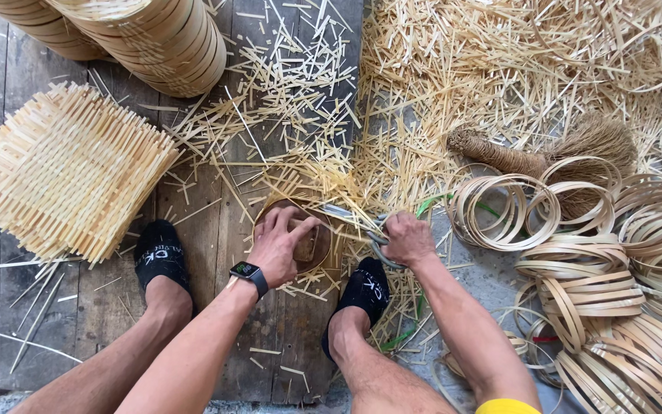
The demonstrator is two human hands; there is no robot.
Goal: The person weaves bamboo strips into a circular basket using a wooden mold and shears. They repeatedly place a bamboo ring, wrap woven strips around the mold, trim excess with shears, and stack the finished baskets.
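My left hand (280, 241) presses down on a small round woven bamboo piece (317, 247) that lies on the wooden floor between my feet. A dark watch (248, 274) sits on that wrist. My right hand (408, 238) grips the handles of a pair of scissors (354, 218), whose blades point left toward the top edge of the round piece, among jutting bamboo strips. Both my feet wear black socks (160, 257).
A stack of square woven bamboo mats (63, 169) lies at the left. Stacked round baskets (158, 42) stand at the top left. Cut bamboo strips (499, 69) litter the top. A hand broom (553, 149) and several bamboo rings (622, 261) lie at the right.
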